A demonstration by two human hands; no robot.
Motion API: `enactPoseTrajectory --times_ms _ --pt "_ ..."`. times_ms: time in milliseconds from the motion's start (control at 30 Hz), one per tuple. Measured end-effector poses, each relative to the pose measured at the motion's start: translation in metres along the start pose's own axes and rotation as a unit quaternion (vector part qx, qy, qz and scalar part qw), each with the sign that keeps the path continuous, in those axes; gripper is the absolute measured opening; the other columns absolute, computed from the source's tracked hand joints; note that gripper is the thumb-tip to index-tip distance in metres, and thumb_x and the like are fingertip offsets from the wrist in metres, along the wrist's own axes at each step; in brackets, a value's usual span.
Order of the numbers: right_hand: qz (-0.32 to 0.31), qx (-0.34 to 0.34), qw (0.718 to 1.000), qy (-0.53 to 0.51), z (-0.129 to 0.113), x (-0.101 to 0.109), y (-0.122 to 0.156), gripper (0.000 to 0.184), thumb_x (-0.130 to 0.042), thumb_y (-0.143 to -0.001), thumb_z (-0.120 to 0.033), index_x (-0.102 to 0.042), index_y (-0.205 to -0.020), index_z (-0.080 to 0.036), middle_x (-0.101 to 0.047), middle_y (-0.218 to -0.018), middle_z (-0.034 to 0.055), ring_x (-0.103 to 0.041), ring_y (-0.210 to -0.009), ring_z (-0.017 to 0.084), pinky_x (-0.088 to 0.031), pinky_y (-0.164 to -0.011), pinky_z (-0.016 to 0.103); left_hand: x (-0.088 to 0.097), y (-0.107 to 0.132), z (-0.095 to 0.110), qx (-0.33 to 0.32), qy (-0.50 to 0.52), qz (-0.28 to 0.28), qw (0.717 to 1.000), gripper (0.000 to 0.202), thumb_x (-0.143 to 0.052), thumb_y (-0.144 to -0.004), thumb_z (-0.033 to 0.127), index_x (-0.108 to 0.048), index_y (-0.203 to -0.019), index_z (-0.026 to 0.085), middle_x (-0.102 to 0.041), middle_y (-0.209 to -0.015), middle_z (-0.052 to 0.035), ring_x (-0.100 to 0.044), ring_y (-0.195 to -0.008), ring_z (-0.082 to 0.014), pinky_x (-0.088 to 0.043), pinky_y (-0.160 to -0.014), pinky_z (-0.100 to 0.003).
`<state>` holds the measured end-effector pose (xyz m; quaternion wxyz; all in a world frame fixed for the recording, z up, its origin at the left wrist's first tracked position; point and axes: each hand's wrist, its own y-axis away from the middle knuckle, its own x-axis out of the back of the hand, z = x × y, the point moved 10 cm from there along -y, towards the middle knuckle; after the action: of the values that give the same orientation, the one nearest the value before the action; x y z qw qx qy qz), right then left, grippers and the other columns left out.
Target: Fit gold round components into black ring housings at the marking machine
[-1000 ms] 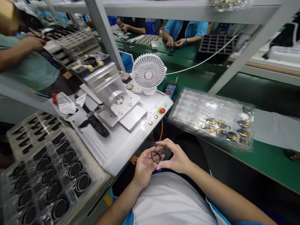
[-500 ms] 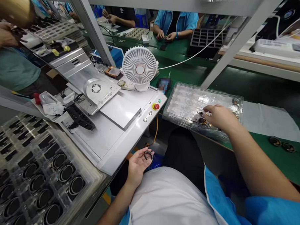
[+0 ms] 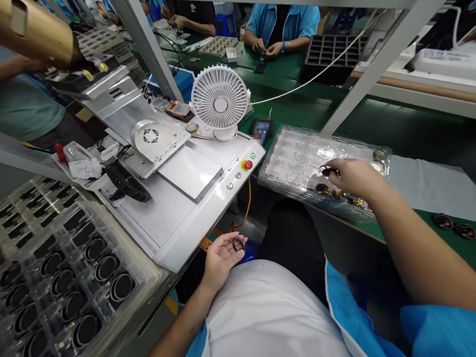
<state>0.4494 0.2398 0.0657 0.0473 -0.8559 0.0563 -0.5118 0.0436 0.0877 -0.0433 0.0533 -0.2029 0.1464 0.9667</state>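
Observation:
My left hand [image 3: 222,257] is held palm up in front of my body, fingers curled around a thin dark ring [image 3: 239,245]. Over the clear plastic tray [image 3: 285,172] on the right, my right hand [image 3: 350,175] pinches a small dark round part [image 3: 327,171]. Beneath that hand, several shiny round parts with amber glints, one of them a dark-rimmed part [image 3: 322,189], sit in the tray's front pockets. My fingers and wrist hide some of the pockets.
A white machine [image 3: 189,202] with a red stop button [image 3: 247,164] and a white fan [image 3: 220,101] stands to the left. Trays of black round parts [image 3: 85,329] lie at lower left. Two round parts [image 3: 452,226] rest at far right. A co-worker [image 3: 284,30] sits opposite.
My right hand has lifted slightly from the tray's pockets, and the dark part now shows in its fingertips. My left hand still holds the ring. The view has shifted a little.

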Motion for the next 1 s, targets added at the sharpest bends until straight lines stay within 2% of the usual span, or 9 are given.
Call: enactPoseTrajectory --times_ms 100,167,267,367,467,533,600,700,1000 --pt "0.011 -0.044 0.997 -0.059 -0.013 -0.006 0.015 0.024 -0.067 -0.083 -0.017 -0.067 -0.107 -0.019 -0.065 -0.073 0.0062 -0.062 -0.066 0.021 -0.048 -0.068 0.037 -0.006 0.002 0.004 0.011 -0.002 -0.019 1.000 0.045 -0.091 -0.073 0.023 -0.074 -0.114 0.020 -0.078 -0.114 -0.0111 -0.076 -0.109 -0.0267 -0.058 -0.102 -0.044" --pt "-0.024 -0.045 0.976 -0.211 -0.047 -0.029 0.032 0.038 -0.068 -0.086 -0.026 -0.061 -0.123 -0.020 -0.065 -0.080 0.0038 -0.063 -0.061 0.018 -0.052 -0.060 0.033 -0.021 0.003 0.012 0.004 -0.009 -0.065 0.998 0.054 -0.094 -0.070 0.022 -0.073 -0.120 0.022 -0.071 -0.130 -0.0138 -0.076 -0.109 -0.0274 -0.059 -0.098 -0.042" --pt "-0.140 -0.029 0.864 -0.482 -0.129 -0.080 0.068 0.051 -0.077 -0.081 -0.035 -0.057 -0.126 -0.023 -0.062 -0.090 0.0010 -0.063 -0.057 0.015 -0.058 -0.053 0.032 -0.050 0.008 0.029 -0.018 -0.011 -0.157 0.987 0.077 -0.098 -0.062 0.024 -0.068 -0.132 0.028 -0.041 -0.163 -0.0178 -0.076 -0.105 -0.0283 -0.062 -0.094 -0.042" --pt "-0.225 -0.015 0.784 -0.578 -0.199 -0.117 0.100 0.044 -0.075 -0.086 -0.035 -0.059 -0.125 -0.023 -0.059 -0.092 0.0002 -0.066 -0.060 0.014 -0.062 -0.056 0.032 -0.061 0.013 0.043 -0.036 -0.002 -0.199 0.979 0.095 -0.101 -0.057 0.028 -0.060 -0.143 0.034 -0.018 -0.173 -0.0166 -0.076 -0.105 -0.0291 -0.063 -0.093 -0.044" --pt "-0.219 0.034 0.811 -0.541 -0.228 -0.126 0.108 0.033 -0.066 -0.093 -0.028 -0.064 -0.125 -0.022 -0.058 -0.089 0.0007 -0.067 -0.065 0.014 -0.061 -0.059 0.030 -0.050 0.015 0.050 -0.042 -0.010 -0.175 0.984 0.095 -0.101 -0.058 0.028 -0.060 -0.143 0.036 -0.018 -0.173 -0.0143 -0.076 -0.107 -0.0299 -0.063 -0.094 -0.045" --pt "-0.178 0.125 0.860 -0.462 -0.240 -0.116 0.105 0.031 -0.062 -0.094 -0.022 -0.068 -0.125 -0.022 -0.061 -0.093 0.0043 -0.067 -0.075 0.016 -0.060 -0.062 0.030 -0.039 0.017 0.050 -0.029 -0.021 -0.156 0.987 0.091 -0.100 -0.059 0.026 -0.062 -0.142 0.035 -0.024 -0.171 -0.0139 -0.075 -0.107 -0.0298 -0.062 -0.095 -0.045" --pt "-0.151 0.230 0.879 -0.389 -0.255 -0.106 0.105 0.031 -0.059 -0.095 -0.017 -0.072 -0.124 -0.022 -0.064 -0.098 0.0072 -0.067 -0.082 0.018 -0.059 -0.067 0.030 -0.031 0.020 0.051 -0.010 -0.024 -0.154 0.988 0.090 -0.100 -0.058 0.026 -0.064 -0.140 0.033 -0.032 -0.167 -0.0146 -0.076 -0.106 -0.0298 -0.062 -0.093 -0.045" --pt "-0.150 0.312 0.865 -0.364 -0.267 -0.101 0.109 0.028 -0.055 -0.099 -0.014 -0.074 -0.118 -0.022 -0.067 -0.096 0.0071 -0.067 -0.078 0.015 -0.058 -0.067 0.028 -0.026 0.023 0.053 0.012 0.006 -0.161 0.987 0.091 -0.101 -0.057 0.027 -0.063 -0.140 0.029 -0.048 -0.156 -0.0164 -0.076 -0.102 -0.0280 -0.061 -0.092 -0.043" --pt "-0.171 0.379 0.849 -0.325 -0.289 -0.101 0.111 0.015 -0.055 -0.099 -0.015 -0.068 -0.093 -0.019 -0.067 -0.105 0.0097 -0.068 -0.084 0.016 -0.057 -0.071 0.027 -0.007 0.019 0.043 0.046 0.100 -0.101 0.989 0.087 -0.101 -0.053 0.041 -0.068 -0.130 0.019 -0.071 -0.126 -0.0140 -0.076 -0.094 -0.0265 -0.058 -0.092 -0.042"
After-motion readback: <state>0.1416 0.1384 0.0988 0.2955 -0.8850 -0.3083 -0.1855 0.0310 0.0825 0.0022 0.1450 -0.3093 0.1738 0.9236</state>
